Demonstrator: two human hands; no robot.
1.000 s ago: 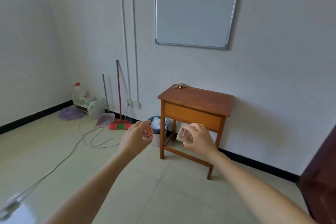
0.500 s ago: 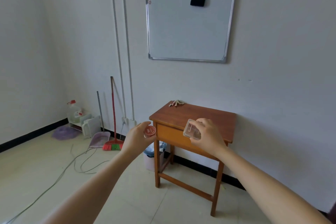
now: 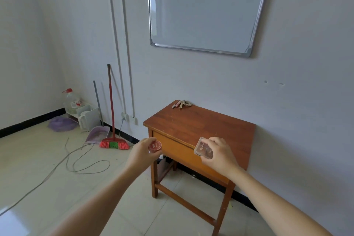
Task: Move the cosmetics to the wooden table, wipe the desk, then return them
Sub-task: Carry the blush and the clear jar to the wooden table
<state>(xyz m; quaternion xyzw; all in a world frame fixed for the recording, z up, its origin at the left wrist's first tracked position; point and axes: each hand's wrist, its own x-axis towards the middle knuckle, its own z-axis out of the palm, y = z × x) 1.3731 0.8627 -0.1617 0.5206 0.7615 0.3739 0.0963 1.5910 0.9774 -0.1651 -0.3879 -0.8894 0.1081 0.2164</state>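
Observation:
A small wooden table [image 3: 199, 122] stands against the white wall ahead of me. My left hand [image 3: 140, 154] is shut on a small round red jar [image 3: 155, 146], held in the air just left of the table's front left corner. My right hand [image 3: 218, 154] grips a clear flat rectangular cosmetic case [image 3: 204, 148] in front of the table's front edge. Several small stick-shaped cosmetics [image 3: 181, 104] lie at the table's back left corner.
A whiteboard [image 3: 203, 9] hangs above the table. To the left a red broom [image 3: 113, 136], a dustpan [image 3: 98, 134], a water jug [image 3: 70, 99] and a white container [image 3: 89, 119] stand by the wall. A cable [image 3: 76, 161] snakes over the tiled floor.
I have come closer to the wooden table, which now looks larger and nearer. Both hands still hold their items and now reach its front edge.

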